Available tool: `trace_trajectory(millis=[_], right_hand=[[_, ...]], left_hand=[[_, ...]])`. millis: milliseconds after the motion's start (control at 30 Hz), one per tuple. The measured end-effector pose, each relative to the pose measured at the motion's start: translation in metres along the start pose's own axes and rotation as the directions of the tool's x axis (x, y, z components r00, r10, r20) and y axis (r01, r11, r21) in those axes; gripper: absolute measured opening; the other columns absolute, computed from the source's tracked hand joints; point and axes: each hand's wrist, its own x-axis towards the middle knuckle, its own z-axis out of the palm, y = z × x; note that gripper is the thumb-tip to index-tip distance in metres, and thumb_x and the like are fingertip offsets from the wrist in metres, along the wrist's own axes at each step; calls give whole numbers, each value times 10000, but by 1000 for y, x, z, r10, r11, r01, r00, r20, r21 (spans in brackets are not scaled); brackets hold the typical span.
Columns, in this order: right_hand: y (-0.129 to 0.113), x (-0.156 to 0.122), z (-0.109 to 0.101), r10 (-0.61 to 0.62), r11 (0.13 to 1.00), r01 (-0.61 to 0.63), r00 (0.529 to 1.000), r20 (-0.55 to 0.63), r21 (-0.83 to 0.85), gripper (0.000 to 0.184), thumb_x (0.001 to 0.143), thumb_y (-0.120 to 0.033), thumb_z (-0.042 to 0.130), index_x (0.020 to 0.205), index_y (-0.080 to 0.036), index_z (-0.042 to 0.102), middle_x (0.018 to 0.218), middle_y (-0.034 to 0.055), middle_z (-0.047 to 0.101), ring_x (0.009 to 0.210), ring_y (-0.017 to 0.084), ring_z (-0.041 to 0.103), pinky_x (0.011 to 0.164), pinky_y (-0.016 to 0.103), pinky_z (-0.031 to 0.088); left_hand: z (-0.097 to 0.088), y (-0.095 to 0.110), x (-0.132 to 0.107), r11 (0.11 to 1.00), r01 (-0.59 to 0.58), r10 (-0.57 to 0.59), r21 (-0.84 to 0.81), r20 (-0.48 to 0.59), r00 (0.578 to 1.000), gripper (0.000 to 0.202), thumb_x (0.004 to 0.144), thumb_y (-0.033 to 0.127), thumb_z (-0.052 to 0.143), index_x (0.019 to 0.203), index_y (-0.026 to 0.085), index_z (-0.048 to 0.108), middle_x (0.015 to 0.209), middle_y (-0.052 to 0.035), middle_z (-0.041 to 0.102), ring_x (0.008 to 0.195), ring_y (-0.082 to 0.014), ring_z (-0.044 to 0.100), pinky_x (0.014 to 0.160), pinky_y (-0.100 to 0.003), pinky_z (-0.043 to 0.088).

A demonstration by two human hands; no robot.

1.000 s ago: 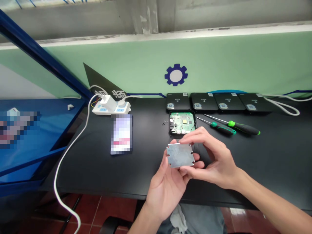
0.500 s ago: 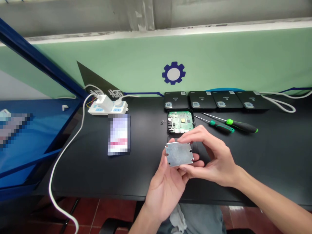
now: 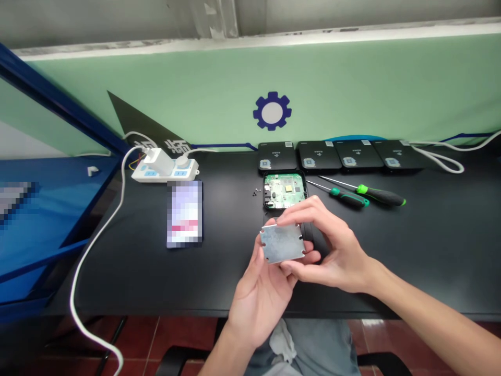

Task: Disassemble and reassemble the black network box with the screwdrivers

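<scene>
A grey metal plate [image 3: 282,243] with notched edges is held above the black table [image 3: 410,245]. My left hand [image 3: 260,292] cups it from below with its fingers behind the plate. My right hand [image 3: 329,245] pinches the plate's top and bottom edges between fingers and thumb. Just beyond the plate lies an opened black device with a green circuit board [image 3: 284,189] exposed. Under my hands a black cover [image 3: 313,235] lies on the table, mostly hidden.
Several closed black devices [image 3: 338,155] line the back edge. Two green-handled screwdrivers [image 3: 366,196] lie right of the board, small screws [image 3: 256,192] left of it. A phone [image 3: 185,213], a white power strip [image 3: 166,169] and a white cable [image 3: 94,250] sit at the left.
The view has shifted, so everything sits a little further left and higher in the picture. Both hands keep the same hold on the metal plate.
</scene>
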Motion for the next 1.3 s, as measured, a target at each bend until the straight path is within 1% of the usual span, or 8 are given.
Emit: trace_trajectory(millis=[167, 300, 433, 633, 900, 1033, 1133, 1300], right_hand=[[1, -1, 1, -17, 1000, 17, 1000, -9, 22, 601, 867, -146, 931, 1416, -232, 701, 1306, 66, 802, 1224, 240, 726, 1065, 420, 588], [2, -1, 2, -28, 999, 28, 999, -18, 23, 603, 858, -132, 931, 1406, -228, 698, 1293, 58, 808, 1197, 234, 729, 1069, 420, 575], [2, -2, 2, -26, 999, 26, 999, -21, 18, 598, 862, -147, 938, 1403, -229, 698, 1295, 58, 801, 1210, 234, 727, 1065, 419, 577], [1, -3, 2, -19, 1000, 19, 1000, -23, -17, 604, 860, -150, 940, 1408, -236, 702, 1301, 78, 783, 1240, 259, 725, 1055, 433, 601], [1, 1, -1, -79, 992, 77, 997, -19, -99, 547, 894, -185, 922, 1392, -217, 698, 1259, 84, 805, 1202, 256, 743, 1044, 439, 593], [-1, 3, -3, -119, 978, 114, 993, -17, -175, 521, 905, -184, 900, 1398, -186, 730, 1249, 90, 795, 1147, 232, 729, 1025, 421, 602], [-2, 3, -5, -127, 972, 123, 992, -3, -199, 502, 924, -184, 882, 1411, -178, 762, 1244, 99, 773, 1137, 226, 716, 1011, 402, 622], [1, 1, -8, -122, 969, 123, 992, 16, -216, 495, 961, -248, 910, 1431, -161, 782, 1231, 115, 754, 1146, 224, 711, 1007, 385, 646]], left_hand=[[0, 0, 1, 1000, 6, -6, -7, 18, 1000, 873, 1108, 504, 830, 1838, 305, 396, 1346, -147, 877, 1418, -403, 798, 1315, -537, 492], [-1, 0, 1, 1000, 9, -9, 2, 9, 1000, 782, 1112, 520, 821, 1780, 310, 475, 1331, -134, 881, 1411, -395, 803, 1342, -569, 475], [-3, -1, 1, 1000, 8, -8, 7, 5, 1000, 734, 1103, 524, 830, 1739, 323, 522, 1329, -125, 881, 1392, -387, 814, 1350, -594, 471], [-1, -1, 1, 1000, -2, 2, 13, 7, 1000, 665, 1118, 522, 806, 1709, 333, 567, 1335, -116, 880, 1423, -396, 798, 1346, -590, 478], [-4, -2, 2, 1000, -23, 23, 18, 6, 1000, 559, 1091, 527, 841, 1599, 367, 674, 1327, -85, 880, 1450, -386, 778, 1350, -596, 479], [-4, -3, 0, 999, -25, 26, 32, -17, 1000, 611, 1064, 533, 874, 1610, 349, 673, 1321, -95, 879, 1451, -394, 771, 1344, -605, 486], [-3, -3, 1, 999, -27, 28, 40, -31, 999, 627, 1055, 532, 885, 1612, 337, 671, 1316, -101, 880, 1452, -400, 769, 1332, -606, 497], [-3, -5, 2, 999, -30, 32, 44, -38, 999, 606, 1090, 524, 844, 1629, 326, 649, 1308, -105, 883, 1444, -389, 779, 1329, -592, 501]])
